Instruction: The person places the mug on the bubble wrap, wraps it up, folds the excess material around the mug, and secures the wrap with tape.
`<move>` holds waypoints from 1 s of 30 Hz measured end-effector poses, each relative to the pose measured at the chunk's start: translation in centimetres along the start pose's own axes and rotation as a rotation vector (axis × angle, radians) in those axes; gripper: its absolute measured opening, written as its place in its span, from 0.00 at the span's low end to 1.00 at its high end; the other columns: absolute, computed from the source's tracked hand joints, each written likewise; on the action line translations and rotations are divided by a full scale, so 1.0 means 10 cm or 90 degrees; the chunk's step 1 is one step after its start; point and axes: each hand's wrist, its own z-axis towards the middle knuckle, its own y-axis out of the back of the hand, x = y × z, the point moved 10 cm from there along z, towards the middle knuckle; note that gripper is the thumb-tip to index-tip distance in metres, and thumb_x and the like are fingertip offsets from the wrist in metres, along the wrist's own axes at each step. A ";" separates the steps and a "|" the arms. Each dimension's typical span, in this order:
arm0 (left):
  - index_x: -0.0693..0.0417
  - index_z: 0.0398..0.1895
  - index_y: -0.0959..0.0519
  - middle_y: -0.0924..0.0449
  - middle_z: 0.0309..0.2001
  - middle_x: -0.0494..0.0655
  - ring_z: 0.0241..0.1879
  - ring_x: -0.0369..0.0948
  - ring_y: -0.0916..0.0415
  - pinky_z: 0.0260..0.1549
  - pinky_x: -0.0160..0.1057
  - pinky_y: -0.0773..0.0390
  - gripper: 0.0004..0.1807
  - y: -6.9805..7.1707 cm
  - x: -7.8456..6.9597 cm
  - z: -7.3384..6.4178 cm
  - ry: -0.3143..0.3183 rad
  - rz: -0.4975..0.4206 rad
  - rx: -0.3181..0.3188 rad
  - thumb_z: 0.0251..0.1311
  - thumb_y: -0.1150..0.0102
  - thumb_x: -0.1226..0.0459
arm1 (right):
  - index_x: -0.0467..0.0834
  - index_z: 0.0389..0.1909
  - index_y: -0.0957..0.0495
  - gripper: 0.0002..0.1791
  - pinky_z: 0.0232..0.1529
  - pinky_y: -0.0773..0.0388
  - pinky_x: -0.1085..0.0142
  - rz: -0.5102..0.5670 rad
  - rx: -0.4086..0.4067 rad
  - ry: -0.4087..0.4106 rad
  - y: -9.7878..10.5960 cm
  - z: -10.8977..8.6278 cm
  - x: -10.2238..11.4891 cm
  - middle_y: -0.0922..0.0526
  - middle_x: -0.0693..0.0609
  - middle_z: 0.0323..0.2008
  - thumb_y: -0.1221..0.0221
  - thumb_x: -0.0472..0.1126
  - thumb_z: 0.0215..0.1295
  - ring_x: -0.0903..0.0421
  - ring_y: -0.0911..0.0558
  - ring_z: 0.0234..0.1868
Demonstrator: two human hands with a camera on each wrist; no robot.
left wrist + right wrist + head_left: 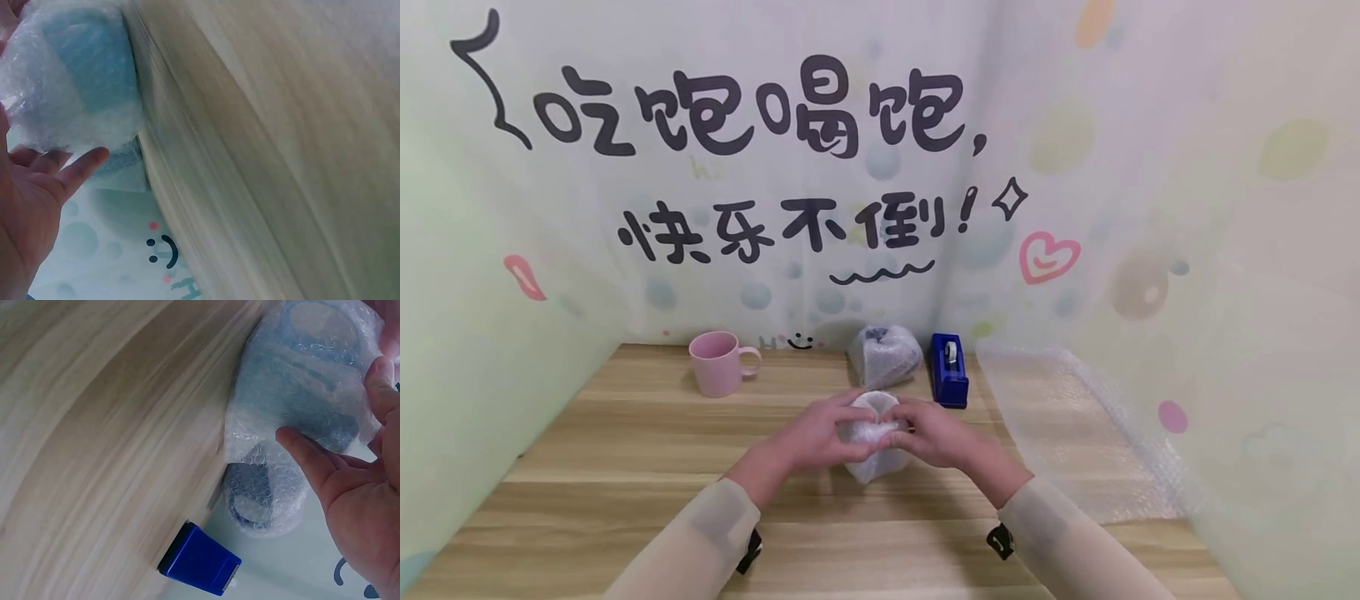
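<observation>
A light-blue mug wrapped in bubble wrap [871, 469] stands on the table between both hands; its blue side shows through the plastic in the left wrist view. My left hand [820, 432] holds it from the left, fingers spread along the wrap. From the right, my right hand [936, 433] grips the wrap near the top, thumb and fingers meeting the bunched plastic. In the right wrist view, the mug's rounded handle outline shows through the wrap. Close behind stands a second bubble-wrapped thing [887, 357], with dark blue showing through.
A pink mug [715, 367] stands back left, its handle to the right. Right of the second wrapped thing is a blue tape dispenser [951, 387]. A sheet of bubble wrap [1060, 433] lies along the right side of the wooden table [625, 467]. Printed cloth walls [880, 192] enclose the table.
</observation>
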 end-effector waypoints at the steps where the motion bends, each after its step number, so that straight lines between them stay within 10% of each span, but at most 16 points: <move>1: 0.52 0.65 0.12 0.32 0.81 0.64 0.76 0.63 0.27 0.72 0.62 0.22 0.25 0.00 0.01 0.01 -0.001 0.002 0.000 0.69 0.30 0.51 | 0.47 0.49 0.13 0.14 0.52 0.17 0.62 0.002 0.002 0.001 0.00 0.01 0.01 0.12 0.54 0.48 0.32 0.54 0.76 0.58 0.17 0.49; 18: 0.53 0.66 0.13 0.33 0.81 0.67 0.77 0.65 0.30 0.76 0.65 0.27 0.25 0.00 0.06 0.00 0.016 0.012 0.011 0.74 0.33 0.50 | 0.49 0.61 0.12 0.19 0.59 0.12 0.50 0.055 -0.003 -0.010 0.22 0.06 -0.15 0.11 0.48 0.62 0.34 0.53 0.79 0.49 0.11 0.57; 25: 0.58 0.64 0.13 0.31 0.80 0.68 0.76 0.66 0.28 0.76 0.64 0.27 0.25 0.01 0.04 0.00 0.006 0.009 -0.006 0.72 0.32 0.52 | 0.42 0.36 0.15 0.19 0.37 0.25 0.60 -0.022 -0.138 -0.155 0.83 0.19 -0.86 0.20 0.53 0.26 0.42 0.50 0.84 0.57 0.25 0.29; 30: 0.57 0.64 0.13 0.31 0.79 0.68 0.76 0.66 0.28 0.75 0.64 0.26 0.25 0.02 0.03 0.01 0.001 0.011 -0.013 0.71 0.32 0.51 | 0.48 0.20 0.35 0.27 0.30 0.35 0.60 -0.064 -0.116 -0.282 0.93 0.19 -1.43 0.38 0.56 0.17 0.45 0.48 0.86 0.56 0.39 0.20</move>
